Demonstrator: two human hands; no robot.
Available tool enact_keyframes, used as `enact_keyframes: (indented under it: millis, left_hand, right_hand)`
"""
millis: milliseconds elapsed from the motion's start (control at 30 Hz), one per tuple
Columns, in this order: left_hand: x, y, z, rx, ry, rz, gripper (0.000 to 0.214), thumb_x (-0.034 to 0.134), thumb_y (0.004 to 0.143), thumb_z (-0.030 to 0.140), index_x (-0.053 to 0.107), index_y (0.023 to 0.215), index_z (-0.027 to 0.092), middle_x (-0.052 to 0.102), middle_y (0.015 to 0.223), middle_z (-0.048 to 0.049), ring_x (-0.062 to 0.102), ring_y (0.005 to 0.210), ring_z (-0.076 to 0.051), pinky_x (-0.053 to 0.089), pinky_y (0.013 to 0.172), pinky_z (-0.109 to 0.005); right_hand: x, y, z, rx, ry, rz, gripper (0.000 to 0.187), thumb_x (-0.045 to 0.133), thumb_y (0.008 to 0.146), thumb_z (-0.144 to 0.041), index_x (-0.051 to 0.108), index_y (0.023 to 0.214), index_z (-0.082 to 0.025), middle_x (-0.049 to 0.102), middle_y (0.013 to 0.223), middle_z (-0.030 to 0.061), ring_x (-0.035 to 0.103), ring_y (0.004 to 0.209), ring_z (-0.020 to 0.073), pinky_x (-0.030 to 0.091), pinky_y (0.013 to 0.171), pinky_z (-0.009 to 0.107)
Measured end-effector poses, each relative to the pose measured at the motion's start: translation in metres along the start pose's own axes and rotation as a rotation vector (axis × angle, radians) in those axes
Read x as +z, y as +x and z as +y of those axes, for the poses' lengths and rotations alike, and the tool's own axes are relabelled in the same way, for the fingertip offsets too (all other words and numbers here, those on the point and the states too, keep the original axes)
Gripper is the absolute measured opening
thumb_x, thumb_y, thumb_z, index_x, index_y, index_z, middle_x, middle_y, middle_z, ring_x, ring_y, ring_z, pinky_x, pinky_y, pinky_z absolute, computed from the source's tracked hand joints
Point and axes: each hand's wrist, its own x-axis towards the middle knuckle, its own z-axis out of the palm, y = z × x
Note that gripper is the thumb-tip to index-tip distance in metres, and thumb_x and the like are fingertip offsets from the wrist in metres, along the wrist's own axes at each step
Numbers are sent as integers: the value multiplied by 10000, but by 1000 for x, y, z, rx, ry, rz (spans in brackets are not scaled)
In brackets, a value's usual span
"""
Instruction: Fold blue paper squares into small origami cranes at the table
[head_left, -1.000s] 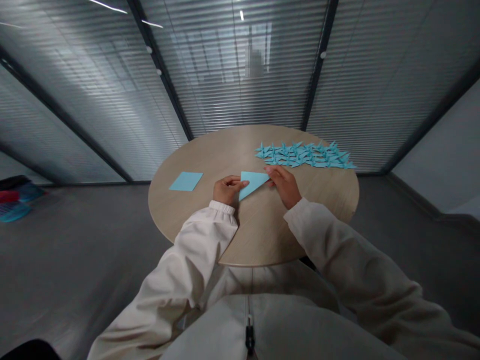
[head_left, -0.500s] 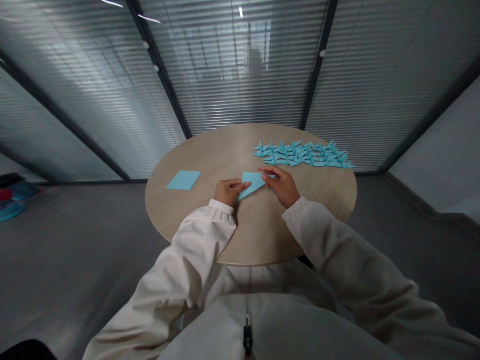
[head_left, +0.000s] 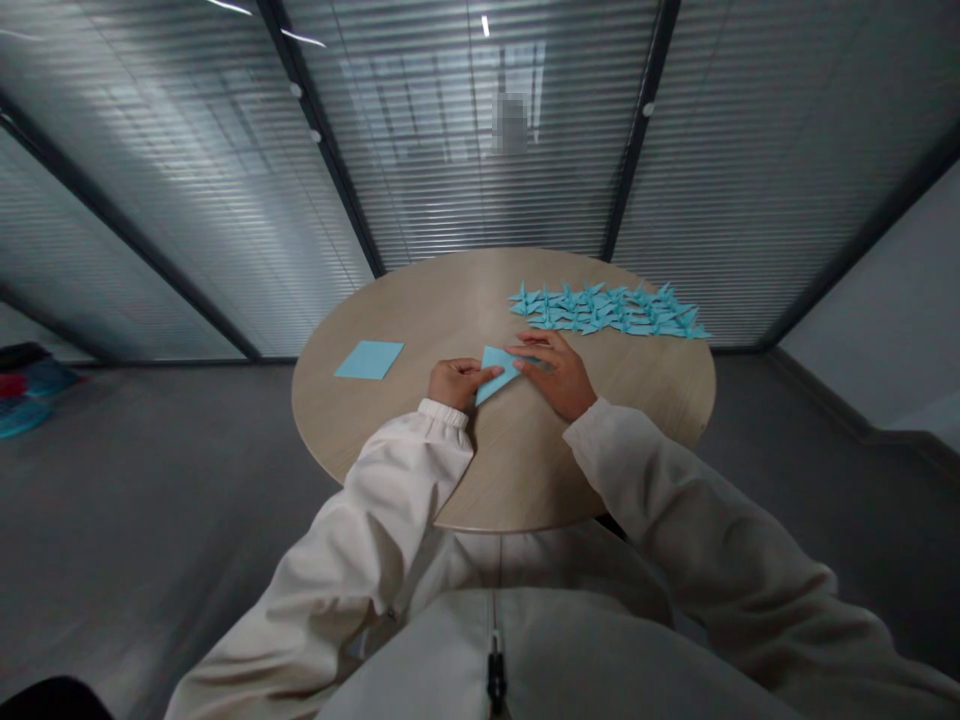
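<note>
Blue folded paper triangle [head_left: 496,373] tips down-left toward me, long axis slanting. My left hand [head_left: 459,384] and right hand [head_left: 549,374] lie open against it, not gripping.

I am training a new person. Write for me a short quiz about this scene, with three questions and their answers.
1. True or false: the flat square sheet of blue paper lies on the round table, apart from the left hand and the right hand.
2. What does the right hand touch? A. the flat square sheet; B. the folded blue paper triangle; C. the left sleeve.
3. What are the many small blue figures at the far side of the table?

Key: 1. True. 2. B. 3. Origami cranes.
</note>
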Motion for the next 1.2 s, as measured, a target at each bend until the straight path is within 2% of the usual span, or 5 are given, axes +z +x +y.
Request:
enact_keyframes:
  millis: [500,733,867,1100,1200]
  left_hand:
    - [-2,-2,4,57,122,48,391,754,484,469,686,635,115,534,484,13,442,444,-78,283,410,-193]
    - [1,-2,8,26,-41,-65,462,704,528,543,667,698,114,549,547,6,464,479,-84,349,431,-186]
    - [1,-2,10,6,-105,-143,549,538,653,640,666,824,134,600,676,-28,540,604,-126,420,487,-199]
    - [4,0,7,90,-121,-210,496,687,561,480,650,896,116,613,683,-20,538,593,-115,426,565,-222]
    - [2,1,4,129,-77,-170,427,700,551,427,647,836,112,597,639,-15,539,605,-126,417,571,-228]
  right_hand:
    - [-1,2,-4,47,14,16,104,658,723,-248,665,825,-227,566,996,37,544,974,176,418,923,372]
    - [1,1,5,83,-20,-34,65,642,716,-206,648,781,-210,563,926,38,545,919,175,433,876,358]
    - [0,1,5,57,-52,-50,73,630,716,-188,663,771,-224,535,989,43,519,978,187,404,921,378]
    - [-1,2,1,46,-73,-54,109,602,698,-152,668,734,-230,454,1196,45,424,1147,225,353,965,423]
    - [-3,2,-3,45,-57,-74,125,565,703,-126,653,714,-214,437,1245,44,399,1183,221,322,996,423]
